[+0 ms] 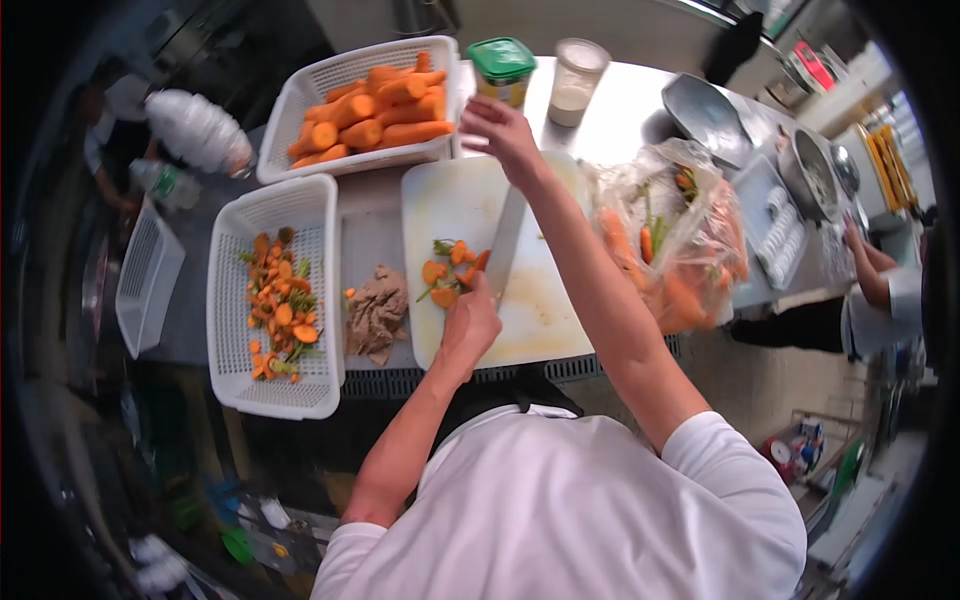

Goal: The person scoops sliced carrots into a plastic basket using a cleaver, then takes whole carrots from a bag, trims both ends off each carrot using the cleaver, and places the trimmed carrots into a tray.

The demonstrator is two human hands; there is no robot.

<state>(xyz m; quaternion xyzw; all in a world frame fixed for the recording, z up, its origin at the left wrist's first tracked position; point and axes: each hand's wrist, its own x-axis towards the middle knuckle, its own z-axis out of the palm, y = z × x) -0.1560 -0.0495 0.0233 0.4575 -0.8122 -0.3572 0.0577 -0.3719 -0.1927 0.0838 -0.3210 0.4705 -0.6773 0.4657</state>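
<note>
My left hand [473, 325] is closed round a knife [510, 232], whose blade points away from me over the white cutting board [550, 300]. Just beside that hand, cut carrot tops [440, 272] with green stubs lie on the board. My right hand [503, 140] reaches to the far side with its fingers apart and holds nothing. It is at the right end of a white basket [282, 165] full of trimmed carrots [362, 108]. Right of the board, a clear plastic bag [690, 235] contains carrots with green stems.
A second white basket [225, 300] holds carrot ends [283, 305]. Crumpled brown paper [377, 312] lies between it and the board. A green-lidded tub [501, 65] and a clear container [577, 85] stand behind. Trays and bowls [808, 170] are at right. Other people [885, 300] are at both sides.
</note>
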